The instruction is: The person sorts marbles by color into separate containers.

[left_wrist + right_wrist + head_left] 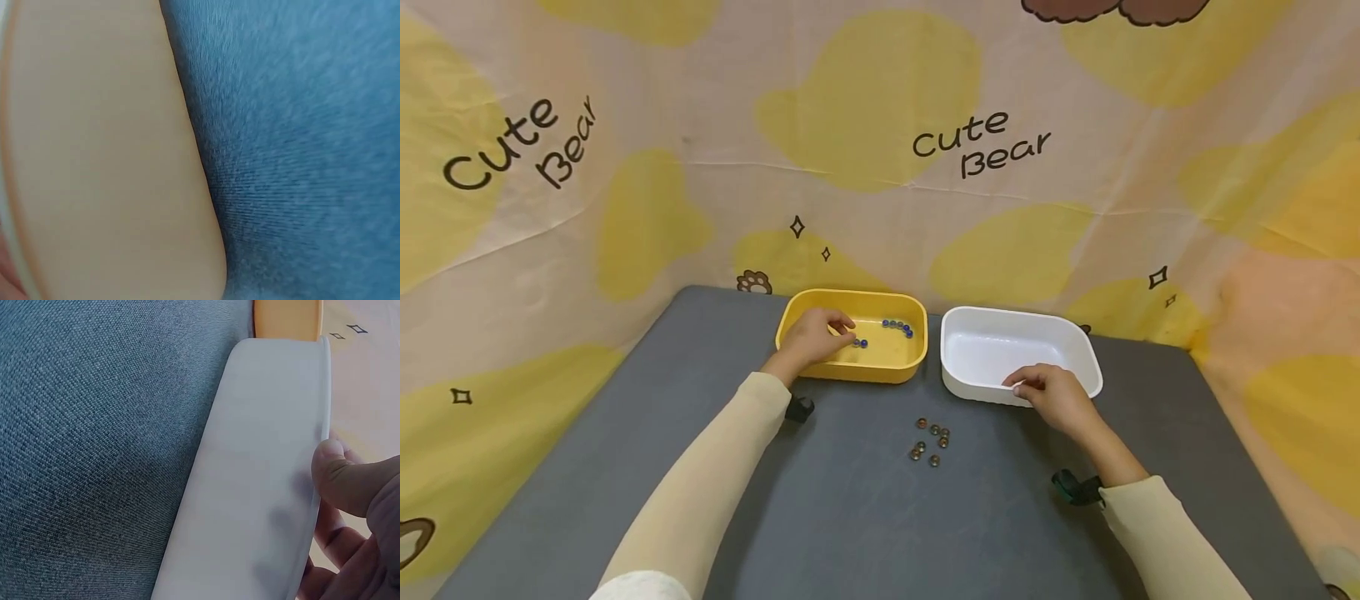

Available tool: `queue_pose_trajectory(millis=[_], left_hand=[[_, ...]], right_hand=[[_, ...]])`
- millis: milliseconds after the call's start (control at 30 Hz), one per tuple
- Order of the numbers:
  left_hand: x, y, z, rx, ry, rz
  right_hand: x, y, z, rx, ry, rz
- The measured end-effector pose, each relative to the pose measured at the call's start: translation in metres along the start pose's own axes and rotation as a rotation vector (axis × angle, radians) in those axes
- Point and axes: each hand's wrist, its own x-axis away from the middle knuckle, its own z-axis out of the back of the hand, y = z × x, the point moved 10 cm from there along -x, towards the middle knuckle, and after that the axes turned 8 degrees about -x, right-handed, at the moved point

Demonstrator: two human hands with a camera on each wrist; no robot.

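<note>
In the head view my left hand (814, 337) is over the yellow tub (865, 374), fingers bent loosely, thumb and fingertips apart, nothing visible between them. Two blue marbles (861, 343) lie by its thumb tip on the tub floor. A curved row of several blue marbles (897, 325) lies farther right inside. My right hand (1054, 395) is at the near rim of the white tub (977, 392). In the right wrist view its thumb (350, 481) comes over the rim from outside, while the other fingers are on the inner side, their shadows showing through the wall.
Several brownish marbles (934, 442) lie loose on the dark grey table (865, 517), in front of the tubs. A patterned cloth backdrop (880, 208) hangs behind the table. The left wrist view shows mostly the yellow tub's wall (112, 150) and the tabletop.
</note>
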Motion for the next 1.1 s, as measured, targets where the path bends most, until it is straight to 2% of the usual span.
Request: queue_pose_trajectory(millis=[233, 500, 667, 833, 967, 1100], left_hand=[[0.026, 0.014, 0.009, 0.026, 0.092, -0.048], [0.050, 0.030, 0.008, 0.001, 0.159, -0.124], [0.057, 0.038, 0.008, -0.077, 0.208, -0.176], [0.059, 0.039, 0.007, -0.121, 0.237, -0.182], [0.061, 0.036, 0.004, -0.118, 0.240, -0.185], [0.062, 0.032, 0.001, -0.087, 0.249, -0.180]], right_hand=[[0.001, -0.002, -0.001, 0.004, -0.007, -0.002], [0.002, -0.004, -0.002, 0.021, -0.003, 0.002], [0.003, -0.007, 0.000, 0.027, 0.011, 0.015], [0.005, -0.009, 0.001, 0.030, 0.019, 0.046], [0.008, -0.018, 0.006, 0.035, 0.073, 0.113], [0.015, -0.037, 0.010, -0.008, 0.150, 0.200]])
